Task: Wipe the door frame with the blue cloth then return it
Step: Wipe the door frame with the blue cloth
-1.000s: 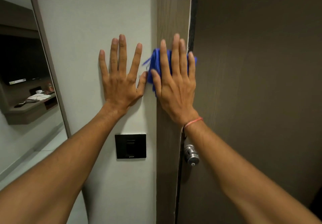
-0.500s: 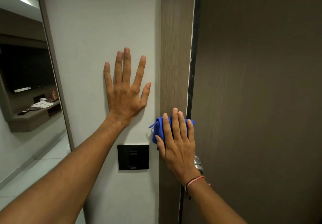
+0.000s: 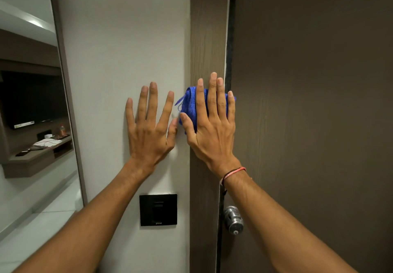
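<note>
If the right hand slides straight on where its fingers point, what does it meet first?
Seemingly nothing: the right hand, pressing the blue cloth, points up the bare door frame to the picture's top.

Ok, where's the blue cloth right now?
In the head view, the blue cloth is pressed against the door frame under the right hand, just right of the left hand and above the door knob.

blk switch plate (image 3: 158,209) on wall (image 3: 127,38) | metal knob (image 3: 234,219) on door (image 3: 308,102) | mirror (image 3: 32,102) far left
</note>
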{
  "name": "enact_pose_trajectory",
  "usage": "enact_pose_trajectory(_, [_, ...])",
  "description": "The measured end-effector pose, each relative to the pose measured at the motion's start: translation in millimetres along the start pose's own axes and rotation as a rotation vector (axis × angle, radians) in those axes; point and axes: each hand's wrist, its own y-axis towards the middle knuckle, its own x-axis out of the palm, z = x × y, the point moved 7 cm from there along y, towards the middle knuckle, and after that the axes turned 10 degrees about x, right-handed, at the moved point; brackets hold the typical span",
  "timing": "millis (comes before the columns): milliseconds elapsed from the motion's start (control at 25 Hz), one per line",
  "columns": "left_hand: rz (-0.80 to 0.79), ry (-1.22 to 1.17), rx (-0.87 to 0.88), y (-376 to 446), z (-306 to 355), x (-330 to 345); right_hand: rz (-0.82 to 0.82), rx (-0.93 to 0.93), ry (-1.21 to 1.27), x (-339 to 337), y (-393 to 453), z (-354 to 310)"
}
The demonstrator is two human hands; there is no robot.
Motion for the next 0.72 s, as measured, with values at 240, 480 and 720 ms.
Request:
enact_pose_trajectory(240, [0.105,-0.077,-0.012,19.1,23.2,-42.9,-0.198,0.073,0.227,-13.5,10.1,-0.2])
enact_pose_trajectory(480, [-0.143,-0.100,-0.078,28.8,32.8,-43.9,-0.231,0.245,0.516,-38.3,12.9,27.5])
enact_pose_trajectory(720, [-0.185,-0.135,-0.097,35.0,55.3,-52.8,-0.327,0.791,0.584,-45.7,-6.2,78.1])
